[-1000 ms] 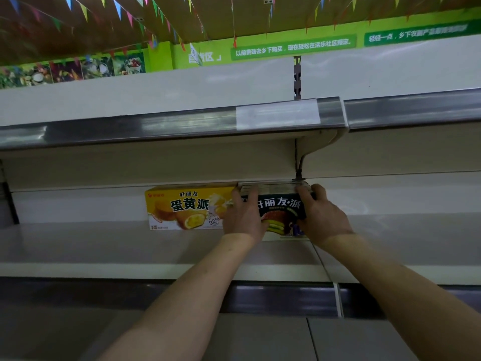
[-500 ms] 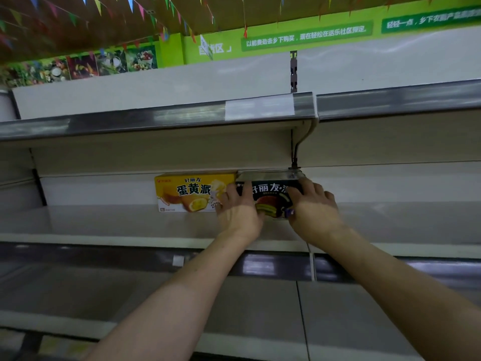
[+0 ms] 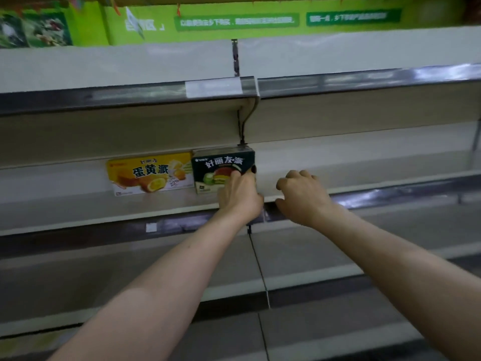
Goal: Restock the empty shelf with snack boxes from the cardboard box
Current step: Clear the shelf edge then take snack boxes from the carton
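So the dark green pie box [image 3: 221,165] is standing upright well back on the middle shelf [image 3: 65,204], right up against the yellow egg-yolk pie box [image 3: 149,173] at its 9 o'clock, no gap that I can see. The left hand [image 3: 240,196] has its grip on the green box's 4 o'clock corner, thumb on the front face and one finger hooked round the right edge. The right hand [image 3: 303,194] is at 3 o'clock of the left one, clear of the box, fingers loosely curled, so its grip is slack with nothing in it, over the front lip of the shelf. At 12 o'clock is the upper shelf [image 3: 104,100] with a white price label [image 3: 213,87] on its edge, and above that a green banner [image 3: 234,20], text too blurry to read.
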The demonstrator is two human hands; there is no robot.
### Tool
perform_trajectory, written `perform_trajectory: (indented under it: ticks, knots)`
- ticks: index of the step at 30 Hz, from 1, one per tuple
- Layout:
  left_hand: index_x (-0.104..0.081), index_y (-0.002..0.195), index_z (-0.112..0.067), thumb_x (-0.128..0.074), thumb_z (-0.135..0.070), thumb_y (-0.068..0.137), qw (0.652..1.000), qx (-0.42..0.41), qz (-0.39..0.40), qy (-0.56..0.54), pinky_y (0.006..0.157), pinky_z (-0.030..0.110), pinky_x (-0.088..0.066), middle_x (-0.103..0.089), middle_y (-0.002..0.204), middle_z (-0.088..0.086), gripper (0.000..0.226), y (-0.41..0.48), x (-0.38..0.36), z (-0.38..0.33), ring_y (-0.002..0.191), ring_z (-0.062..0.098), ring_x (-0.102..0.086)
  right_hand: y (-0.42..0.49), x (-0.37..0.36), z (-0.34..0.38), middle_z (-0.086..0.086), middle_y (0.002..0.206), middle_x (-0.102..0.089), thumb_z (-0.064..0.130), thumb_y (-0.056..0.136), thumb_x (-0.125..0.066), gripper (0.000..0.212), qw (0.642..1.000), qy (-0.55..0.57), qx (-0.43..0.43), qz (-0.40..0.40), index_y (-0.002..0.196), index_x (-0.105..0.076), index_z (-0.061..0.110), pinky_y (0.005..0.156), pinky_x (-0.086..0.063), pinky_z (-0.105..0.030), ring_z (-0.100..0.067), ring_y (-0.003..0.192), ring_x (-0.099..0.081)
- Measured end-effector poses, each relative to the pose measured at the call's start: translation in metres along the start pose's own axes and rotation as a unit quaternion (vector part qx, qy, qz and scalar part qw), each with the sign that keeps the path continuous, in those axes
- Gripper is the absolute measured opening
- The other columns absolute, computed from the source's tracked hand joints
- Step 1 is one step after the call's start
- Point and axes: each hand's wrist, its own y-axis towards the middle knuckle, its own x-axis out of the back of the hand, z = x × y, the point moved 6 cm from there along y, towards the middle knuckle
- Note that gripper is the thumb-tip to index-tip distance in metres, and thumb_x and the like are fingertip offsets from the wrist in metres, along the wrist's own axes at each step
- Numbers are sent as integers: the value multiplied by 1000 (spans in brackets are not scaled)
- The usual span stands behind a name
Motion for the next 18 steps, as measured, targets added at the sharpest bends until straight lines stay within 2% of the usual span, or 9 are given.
perform_trajectory:
  ticks: [3,7,12,18]
  knots:
    - [-57,126,-17,-62,-24,92,998,-48,27,-4,90,41,-47,-51,128,8,36,-27,-2,-20,115,29,-52,-36,6,-10,-13,126,-53,29,94,-51,34,999,-14,-42,5,124,-56,12,93,-39,-38,-32,118,-47]
    - [-58,123,-19,-61,-25,91,991,-101,85,-23,87,39,-48,-52,127,8,33,-70,-12,-46,114,29,-54,-96,11,-22,-14,132,-51,30,95,-52,38,994,-29,-100,22,128,-55,12,95,-40,-38,-33,123,-45]
    - [-54,130,-18,-61,-26,91,973,-170,153,-42,91,38,-43,-46,136,9,40,-126,-26,-96,123,30,-49,-175,25,-47,-14,130,-52,28,95,-49,34,982,-49,-172,64,124,-56,12,89,-39,-35,-33,121,-45]
    - [-54,128,-17,-63,-33,89,938,-254,218,-91,103,42,-42,-44,138,11,44,-198,-29,-183,126,33,-48,-275,60,-99,-14,124,-55,24,94,-48,30,955,-76,-278,63,118,-59,10,84,-40,-34,-33,116,-50]
